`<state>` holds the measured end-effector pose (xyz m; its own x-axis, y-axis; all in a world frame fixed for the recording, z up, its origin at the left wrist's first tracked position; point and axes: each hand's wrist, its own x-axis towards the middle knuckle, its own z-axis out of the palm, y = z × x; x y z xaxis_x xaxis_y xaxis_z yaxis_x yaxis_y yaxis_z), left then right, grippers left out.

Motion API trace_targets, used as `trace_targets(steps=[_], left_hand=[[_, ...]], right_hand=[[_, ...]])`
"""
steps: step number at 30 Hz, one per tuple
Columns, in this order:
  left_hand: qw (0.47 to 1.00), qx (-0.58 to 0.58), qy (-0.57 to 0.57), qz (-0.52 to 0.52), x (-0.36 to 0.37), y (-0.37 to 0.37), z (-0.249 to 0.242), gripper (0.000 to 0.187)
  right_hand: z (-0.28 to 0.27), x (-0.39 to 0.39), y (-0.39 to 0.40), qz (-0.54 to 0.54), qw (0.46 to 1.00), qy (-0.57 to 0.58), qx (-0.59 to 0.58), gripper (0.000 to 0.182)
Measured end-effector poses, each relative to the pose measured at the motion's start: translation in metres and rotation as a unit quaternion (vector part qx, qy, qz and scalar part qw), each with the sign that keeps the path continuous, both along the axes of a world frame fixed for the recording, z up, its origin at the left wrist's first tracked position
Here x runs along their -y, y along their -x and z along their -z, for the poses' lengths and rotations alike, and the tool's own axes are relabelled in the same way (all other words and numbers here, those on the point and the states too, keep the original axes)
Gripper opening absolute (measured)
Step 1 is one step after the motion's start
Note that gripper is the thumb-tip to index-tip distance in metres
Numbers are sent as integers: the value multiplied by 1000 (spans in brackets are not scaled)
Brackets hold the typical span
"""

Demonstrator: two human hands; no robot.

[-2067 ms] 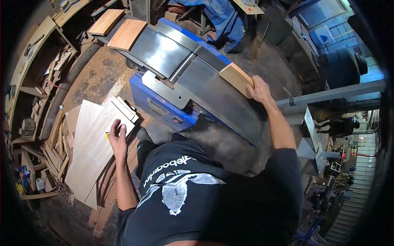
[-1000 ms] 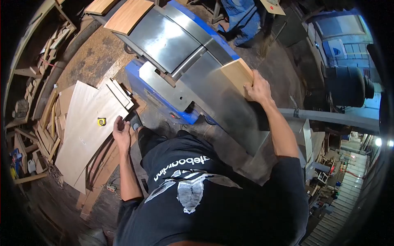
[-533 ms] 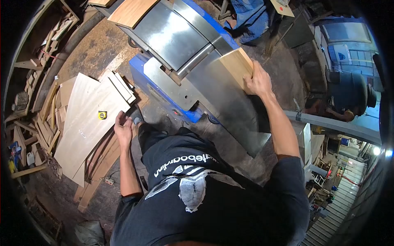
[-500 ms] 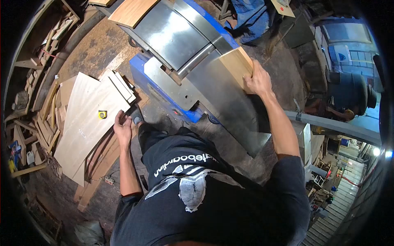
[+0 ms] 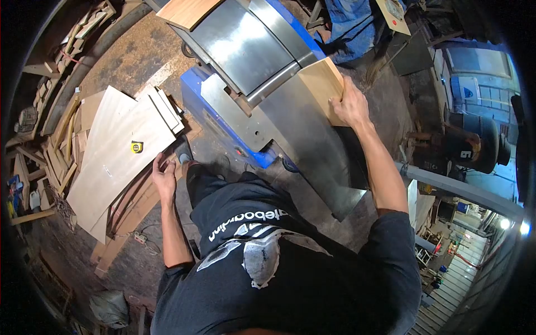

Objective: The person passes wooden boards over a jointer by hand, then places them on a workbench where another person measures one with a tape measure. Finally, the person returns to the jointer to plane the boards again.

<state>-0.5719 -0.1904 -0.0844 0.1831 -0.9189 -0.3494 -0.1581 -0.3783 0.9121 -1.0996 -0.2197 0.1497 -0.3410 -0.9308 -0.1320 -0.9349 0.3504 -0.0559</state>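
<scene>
On the metal bed [image 5: 279, 117] of a blue-sided machine, my right hand [image 5: 352, 104] grips the outer edge of a light wooden board [image 5: 322, 86]. My left hand [image 5: 164, 174] hangs beside a stack of pale wooden panels [image 5: 120, 151], its fingers apart and holding nothing. A yellow tape measure [image 5: 137, 147] lies on the top panel. At the machine's far end rests another wooden board [image 5: 188, 12].
Scrap wood [image 5: 64, 159] is piled at the left. Blue cloth [image 5: 350, 30] hangs beyond the machine. A grey beam [image 5: 463, 187] runs across the right side, near a dark round machine [image 5: 477, 142]. Longer planks [image 5: 125, 237] lie under the panels.
The view has shifted slightly. My right hand is still on the board at nearly the same place on the machine. My left hand remains beside the panels, with its fingers apart.
</scene>
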Motion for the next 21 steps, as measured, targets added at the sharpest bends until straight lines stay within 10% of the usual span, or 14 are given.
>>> trace_targets(steps=[21], left_hand=[[999,1,-15,-43,1,5,1,51]], right_hand=[[0,25,-8,-31,999,17,0,70]])
